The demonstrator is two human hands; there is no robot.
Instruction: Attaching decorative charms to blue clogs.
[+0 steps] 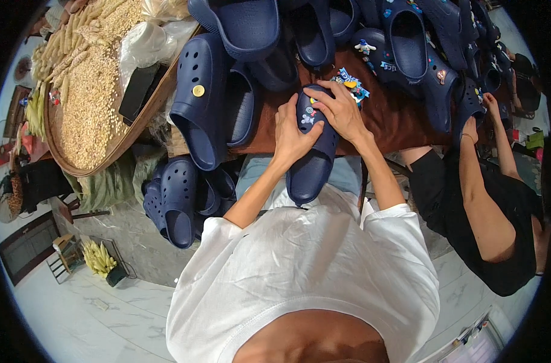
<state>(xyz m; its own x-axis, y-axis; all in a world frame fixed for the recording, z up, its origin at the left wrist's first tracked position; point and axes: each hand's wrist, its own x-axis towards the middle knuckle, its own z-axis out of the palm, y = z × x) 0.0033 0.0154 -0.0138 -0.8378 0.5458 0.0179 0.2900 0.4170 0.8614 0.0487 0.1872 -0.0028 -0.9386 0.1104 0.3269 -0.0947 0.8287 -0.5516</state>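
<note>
A navy foam clog (311, 172) lies in front of me, its open heel end toward my body and its toe on the brown-covered table. Small decorative charms (308, 118) sit on its upper. My left hand (293, 136) grips the clog's left side, thumb across the upper. My right hand (342, 115) holds the toe end from the right, with its fingers bent over the top; whether a charm is under these fingertips is hidden. Just beyond my right hand is a pile of colourful charms (352, 85).
Several navy clogs (198, 100) surround the brown table cover (387, 130), with others on a lower level (179, 187). At left stands a wide basket (67, 163) of corn kernels and cobs. On the right, a person in black (487, 224) handles another clog (469, 106).
</note>
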